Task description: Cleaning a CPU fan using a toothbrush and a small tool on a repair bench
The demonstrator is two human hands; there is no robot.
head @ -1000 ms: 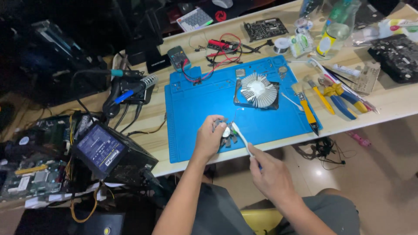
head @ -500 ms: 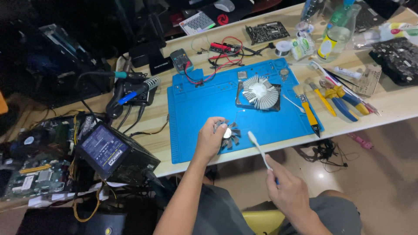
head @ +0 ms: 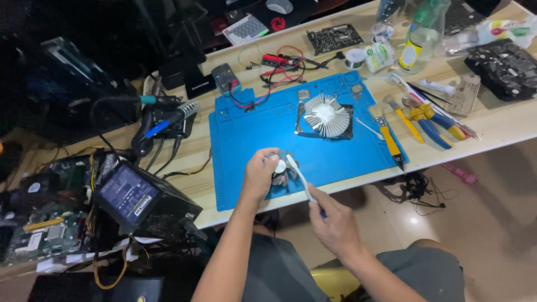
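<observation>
Hands met over the near edge of the blue repair mat: the left hand gripped a small dark cooling fan, holding it just above that edge, while the right hand was closed around a white toothbrush whose head touched the fan. It looked like the brushing-clean step, and the next stroke seemed to call for a steady fan and light pressure on the blades. Farther right, a round finned heatsink lay near the mat's far edge.
</observation>
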